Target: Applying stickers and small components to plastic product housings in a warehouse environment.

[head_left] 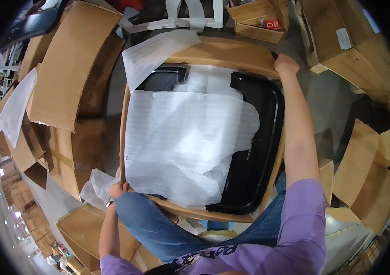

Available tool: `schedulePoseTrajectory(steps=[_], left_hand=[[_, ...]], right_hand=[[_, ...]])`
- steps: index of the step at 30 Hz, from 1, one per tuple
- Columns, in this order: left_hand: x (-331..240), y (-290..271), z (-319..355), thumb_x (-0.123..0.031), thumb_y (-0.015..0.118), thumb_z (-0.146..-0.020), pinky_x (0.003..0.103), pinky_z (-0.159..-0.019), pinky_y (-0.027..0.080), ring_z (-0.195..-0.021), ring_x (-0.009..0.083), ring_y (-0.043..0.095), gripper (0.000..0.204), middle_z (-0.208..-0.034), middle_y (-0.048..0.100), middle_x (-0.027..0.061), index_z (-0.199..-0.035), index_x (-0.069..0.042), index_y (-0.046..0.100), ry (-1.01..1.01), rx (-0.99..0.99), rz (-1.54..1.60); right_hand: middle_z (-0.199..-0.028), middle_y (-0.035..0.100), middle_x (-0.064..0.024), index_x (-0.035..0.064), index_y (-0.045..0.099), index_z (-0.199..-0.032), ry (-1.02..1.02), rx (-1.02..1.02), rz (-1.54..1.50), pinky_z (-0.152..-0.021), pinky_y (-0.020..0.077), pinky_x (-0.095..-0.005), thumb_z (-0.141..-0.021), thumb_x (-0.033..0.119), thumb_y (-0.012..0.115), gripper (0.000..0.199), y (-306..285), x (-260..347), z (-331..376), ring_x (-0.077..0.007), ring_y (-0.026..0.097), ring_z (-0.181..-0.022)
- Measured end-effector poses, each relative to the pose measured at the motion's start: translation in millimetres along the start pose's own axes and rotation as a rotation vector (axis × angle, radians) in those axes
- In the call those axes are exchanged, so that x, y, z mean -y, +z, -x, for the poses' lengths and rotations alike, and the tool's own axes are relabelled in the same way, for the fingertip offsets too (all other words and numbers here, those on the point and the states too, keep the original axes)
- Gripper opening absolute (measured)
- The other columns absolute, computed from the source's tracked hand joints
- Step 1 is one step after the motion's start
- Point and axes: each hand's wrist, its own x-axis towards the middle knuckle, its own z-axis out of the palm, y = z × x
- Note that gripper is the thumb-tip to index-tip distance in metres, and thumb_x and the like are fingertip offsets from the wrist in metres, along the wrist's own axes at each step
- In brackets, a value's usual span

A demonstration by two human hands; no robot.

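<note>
Glossy black panel (263, 146) in, white foam sheet (181, 133) part-covering, brown cardboard box (231, 51) open, left hand (119, 189) gripping it, right hand (287, 64) a dark object (274, 55)!

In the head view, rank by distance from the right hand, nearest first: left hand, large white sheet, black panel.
1. Black panel: its bare right side reaches near the right hand.
2. Large white sheet: middle, over the panel.
3. Left hand: far lower left.
</note>
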Motion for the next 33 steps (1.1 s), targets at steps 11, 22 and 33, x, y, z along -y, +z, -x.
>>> schedulePoseTrajectory(steps=[11, 22, 33], left_hand=[[-16, -21, -33, -0.050, 0.056, -0.082, 0.048, -0.053, 0.043, -0.060, 0.0398, 0.059, 0.056, -0.065, 0.059, 0.0244, -0.068, 0.004, 0.061, 0.112, -0.060, 0.081], [-32, -35, -45, -0.064, 0.045, -0.082, 0.047, -0.068, 0.051, -0.078, 0.0391, 0.064, 0.068, -0.078, 0.064, 0.0242, -0.078, 0.000, 0.068, 0.099, -0.036, -0.093], [-31, -83, 20, -0.030, 0.054, -0.085, 0.031, -0.061, 0.047, -0.063, 0.0186, 0.062, 0.034, -0.065, 0.065, 0.0134, -0.083, 0.000, 0.070, 0.128, -0.467, 0.648]], right_hand=[[-0.096, 0.067, -0.0177, 0.0035, 0.067, -0.099, 0.024, -0.487, -1.130, -0.082, 0.0457, -0.0387, -0.076, 0.041, 0.066, 0.044, 7, -26, 23, -0.0315, 0.062, -0.098], [-0.070, 0.065, -0.0139, 0.0006, 0.063, -0.086, -0.207, -0.113, -0.905, -0.061, 0.0511, -0.0332, -0.082, 0.034, 0.063, 0.034, -15, -55, 198, -0.0214, 0.067, -0.065], [-0.071, 0.049, 0.0029, 0.0098, 0.052, -0.106, -0.131, 0.415, -1.535, -0.041, 0.0306, -0.0215, -0.087, 0.026, 0.052, 0.025, -91, -138, 408, -0.0062, 0.045, -0.056]])
